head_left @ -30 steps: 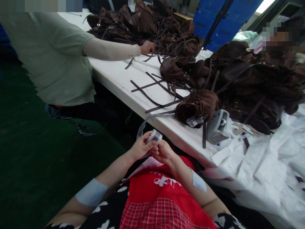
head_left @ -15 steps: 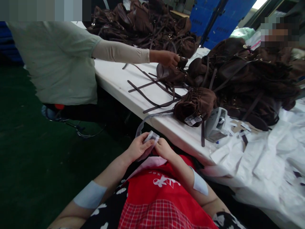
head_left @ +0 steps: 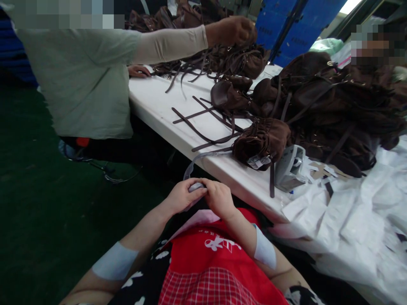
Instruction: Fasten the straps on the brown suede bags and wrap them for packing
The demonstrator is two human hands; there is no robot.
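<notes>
Right hand (head_left: 219, 198) has curled over, gripping with left hand (head_left: 182, 197) a translucent plastic-looking roll (head_left: 196, 186); likely winding, next turn needs tension.

I remotely read the table (head_left: 155, 97) as smooth-surfaced. On the table: bag (head_left: 270, 135), matt cloth; straps (head_left: 197, 114), leather-like; grey device (head_left: 288, 169), plastic; sheeting (head_left: 362, 216), creased film. At the table's edge: strip (head_left: 188, 167), translucent plastic.

both hands (head_left: 182, 197) (head_left: 220, 198) hold a translucent strip (head_left: 188, 168) beside a white table (head_left: 152, 103).
</notes>
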